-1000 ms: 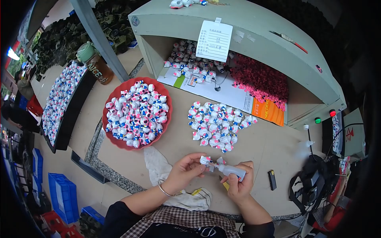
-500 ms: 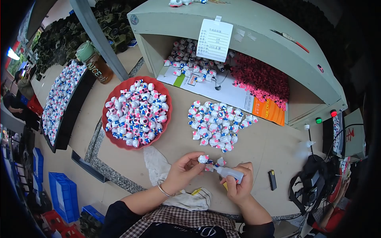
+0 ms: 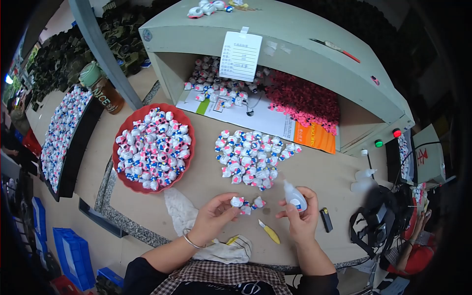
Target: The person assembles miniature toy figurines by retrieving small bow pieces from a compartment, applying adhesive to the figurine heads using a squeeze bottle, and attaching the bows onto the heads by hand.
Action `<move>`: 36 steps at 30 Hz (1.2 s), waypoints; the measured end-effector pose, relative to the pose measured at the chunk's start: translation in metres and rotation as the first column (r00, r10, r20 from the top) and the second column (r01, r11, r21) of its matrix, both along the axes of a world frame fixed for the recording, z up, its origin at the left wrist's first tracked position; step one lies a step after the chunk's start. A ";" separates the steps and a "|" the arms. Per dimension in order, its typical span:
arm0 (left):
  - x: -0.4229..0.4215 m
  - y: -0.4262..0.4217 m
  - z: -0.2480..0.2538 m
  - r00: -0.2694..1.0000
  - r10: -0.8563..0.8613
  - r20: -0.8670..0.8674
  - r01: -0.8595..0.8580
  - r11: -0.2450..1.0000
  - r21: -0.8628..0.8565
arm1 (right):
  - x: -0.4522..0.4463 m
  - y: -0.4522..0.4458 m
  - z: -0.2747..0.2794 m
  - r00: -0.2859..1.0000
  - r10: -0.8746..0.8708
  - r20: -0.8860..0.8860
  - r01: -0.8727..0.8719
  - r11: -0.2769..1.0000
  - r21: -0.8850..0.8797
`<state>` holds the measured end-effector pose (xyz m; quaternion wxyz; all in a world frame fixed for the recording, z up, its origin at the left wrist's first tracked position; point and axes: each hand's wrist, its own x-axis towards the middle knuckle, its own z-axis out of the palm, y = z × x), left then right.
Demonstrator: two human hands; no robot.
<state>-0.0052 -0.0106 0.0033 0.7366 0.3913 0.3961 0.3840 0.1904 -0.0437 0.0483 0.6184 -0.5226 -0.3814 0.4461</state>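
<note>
Figurine point(image 3: 237, 201) in pinching left hand point(image 3: 215, 212), squeeze bottle point(image 3: 295, 197) in curled right hand point(image 3: 304, 217).

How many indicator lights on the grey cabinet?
2. The green light and the red light sit beside each other at the lower right front corner of the cabinet, red farther right. Any on its hidden sides can't be seen.
</note>
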 end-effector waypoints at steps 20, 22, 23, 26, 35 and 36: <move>0.002 0.004 -0.002 0.999 0.013 0.032 -0.012 0.999 -0.042 | 0.114 0.185 -0.051 0.096 0.055 0.994 0.223 0.972 -0.076; 0.001 0.005 -0.003 0.999 0.004 0.037 -0.003 0.999 -0.032 | 0.118 0.172 -0.039 0.168 0.134 0.977 0.180 0.970 -0.164; 0.001 0.005 -0.004 0.999 0.001 0.037 0.000 1.000 -0.031 | 0.120 0.165 -0.033 0.201 0.172 0.964 0.156 0.966 -0.205; -0.001 0.005 -0.006 0.999 -0.004 0.039 0.005 1.000 -0.028 | 0.124 0.141 -0.029 0.209 0.133 0.969 0.104 0.982 -0.157; 0.000 0.003 -0.005 0.998 -0.001 0.069 0.003 0.999 -0.035 | 0.126 0.108 -0.041 -0.128 -0.028 0.991 0.052 0.998 0.035; 0.000 0.002 -0.005 0.998 -0.005 0.064 0.007 1.000 -0.031 | 0.128 0.108 -0.043 -0.150 -0.041 0.988 0.035 0.998 0.047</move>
